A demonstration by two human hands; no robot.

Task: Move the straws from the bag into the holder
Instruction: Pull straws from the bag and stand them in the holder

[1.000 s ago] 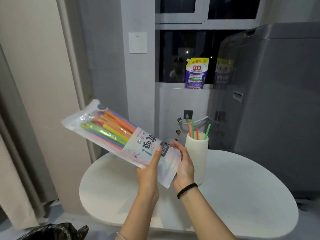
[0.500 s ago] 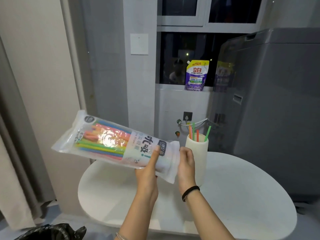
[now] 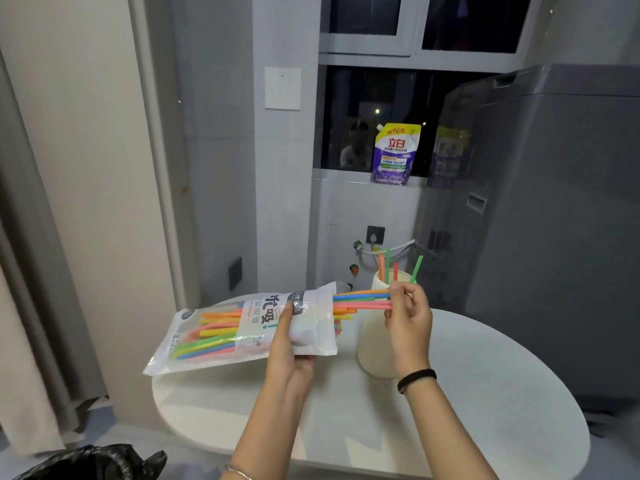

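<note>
A clear plastic bag point(image 3: 221, 336) of coloured straws lies nearly level above the table, its open mouth facing right. My left hand point(image 3: 294, 337) grips the bag near that mouth. Several straws point(image 3: 360, 299) stick out of the mouth, and my right hand point(image 3: 408, 317) pinches their ends just in front of the holder. The cream cylindrical holder point(image 3: 372, 344) stands on the round white table point(image 3: 485, 410), with several straws point(image 3: 394, 266) upright inside it. My right hand hides part of the holder.
A grey washing machine point(image 3: 554, 220) fills the right side behind the table. A purple detergent pouch point(image 3: 396, 154) stands on the window sill. A black bin bag point(image 3: 90, 462) lies on the floor at lower left. A curtain point(image 3: 31, 306) hangs at far left.
The bag has tilted down to nearly level. My right hand has moved from the bag's mouth to the right, drawing several straws partway out towards the holder.
</note>
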